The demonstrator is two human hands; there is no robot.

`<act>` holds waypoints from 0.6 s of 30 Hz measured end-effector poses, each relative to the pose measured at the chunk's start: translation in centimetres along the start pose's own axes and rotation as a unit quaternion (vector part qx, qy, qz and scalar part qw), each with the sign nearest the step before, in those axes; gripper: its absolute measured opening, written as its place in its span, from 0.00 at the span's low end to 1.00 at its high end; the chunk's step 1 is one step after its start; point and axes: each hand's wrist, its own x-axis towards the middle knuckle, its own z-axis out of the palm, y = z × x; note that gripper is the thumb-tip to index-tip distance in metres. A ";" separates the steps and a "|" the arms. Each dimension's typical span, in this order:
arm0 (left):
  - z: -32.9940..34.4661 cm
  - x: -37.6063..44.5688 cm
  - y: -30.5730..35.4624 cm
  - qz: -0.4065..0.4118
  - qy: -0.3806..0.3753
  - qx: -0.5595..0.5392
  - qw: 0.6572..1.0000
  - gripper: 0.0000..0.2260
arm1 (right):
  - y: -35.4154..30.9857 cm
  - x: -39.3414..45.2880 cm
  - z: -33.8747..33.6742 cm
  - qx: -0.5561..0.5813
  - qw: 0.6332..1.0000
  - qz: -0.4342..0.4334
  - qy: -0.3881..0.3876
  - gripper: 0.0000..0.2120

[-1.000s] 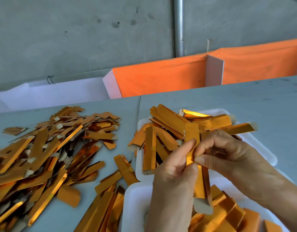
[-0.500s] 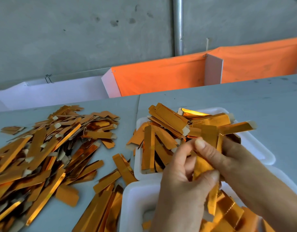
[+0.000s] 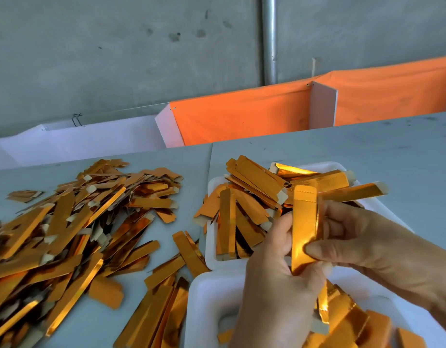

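Both my hands hold one glossy gold-orange cardboard strip (image 3: 303, 222) upright over two white trays. My left hand (image 3: 274, 285) grips its lower part from the left, fingers curled around it. My right hand (image 3: 362, 247) pinches it from the right, thumb pressed on its front face. The strip's rounded top end stands above my fingers; its lower end is hidden in my left hand. The far white tray (image 3: 212, 249) holds several folded gold strips (image 3: 254, 187). The near white tray (image 3: 204, 305) holds more of them under my hands.
A large loose heap of flat gold strips (image 3: 66, 227) covers the grey table (image 3: 405, 156) to the left. More strips (image 3: 154, 317) lie by the near tray. Behind the table stand an orange cloth panel (image 3: 242, 119), white dividers and a concrete wall with a metal pipe.
The strip was long and hung down between my hands; now it shows as a shorter upright piece, held higher, with my right thumb moved onto its front.
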 end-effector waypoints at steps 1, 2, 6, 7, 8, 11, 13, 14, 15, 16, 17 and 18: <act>0.0 0.0 0.0 0.001 -0.003 0.012 1.000 0.16 | 0.0 0.1 0.3 -0.025 1.000 -0.005 0.014 0.18; 0.0 0.0 0.0 0.000 -0.005 0.026 1.000 0.17 | 0.1 0.2 0.6 -0.050 0.998 -0.007 0.030 0.16; -0.3 0.0 -0.3 -0.026 -0.003 0.054 0.998 0.23 | 0.1 0.5 1.9 -0.097 0.989 -0.006 0.111 0.15; -0.4 0.0 -0.4 -0.037 -0.004 0.053 0.998 0.25 | 0.1 0.5 2.2 -0.115 0.984 -0.005 0.139 0.16; -0.4 0.1 -0.5 -0.047 -0.004 0.055 0.997 0.28 | 0.2 0.6 2.4 -0.140 0.976 -0.006 0.167 0.18; -0.5 0.1 -0.6 -0.059 -0.027 0.035 0.997 0.29 | 0.2 0.5 2.8 -0.212 0.954 -0.027 0.210 0.21; -0.5 0.1 -0.5 -0.057 -0.077 0.001 0.995 0.29 | -0.2 0.3 2.4 -0.216 0.954 -0.044 0.201 0.20; -0.4 0.0 -0.5 -0.058 -0.096 -0.011 0.994 0.30 | -0.5 0.1 1.9 -0.191 0.960 -0.051 0.198 0.20; -0.3 0.0 -0.5 -0.061 -0.104 -0.017 0.993 0.30 | -0.7 -0.2 1.3 -0.154 0.967 -0.052 0.198 0.19; -0.2 0.1 -0.6 -0.066 -0.101 -0.019 0.992 0.30 | -1.0 -0.4 0.5 -0.115 0.973 -0.049 0.196 0.16; -0.1 0.1 -0.6 -0.071 -0.091 -0.018 0.993 0.29 | -1.1 -0.6 -0.2 -0.079 0.978 -0.043 0.190 0.13; -0.1 0.2 -0.6 -0.071 -0.074 -0.012 0.995 0.28 | -1.2 -0.7 -0.7 -0.053 0.980 -0.036 0.186 0.10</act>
